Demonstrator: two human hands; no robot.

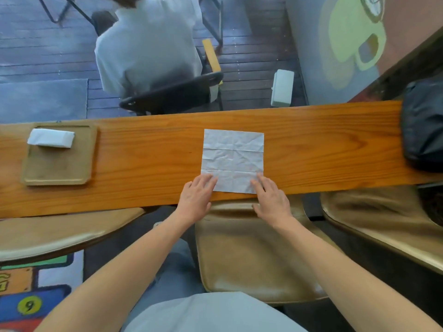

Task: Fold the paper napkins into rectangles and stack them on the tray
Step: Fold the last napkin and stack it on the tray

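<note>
Beyond my wooden counter [311, 144] a person in a white shirt [146, 46] sits on a black chair [172, 97]. A dark bag [424, 125] rests at the counter's right end, tan stools [251, 255] below.

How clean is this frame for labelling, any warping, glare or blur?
Head view: wide-angle warping bows the wooden counter and stretches both forearms; light is soft and even, with no harsh glare; the open napkin shows sharp creases; the seated person beyond looks softer.
</note>
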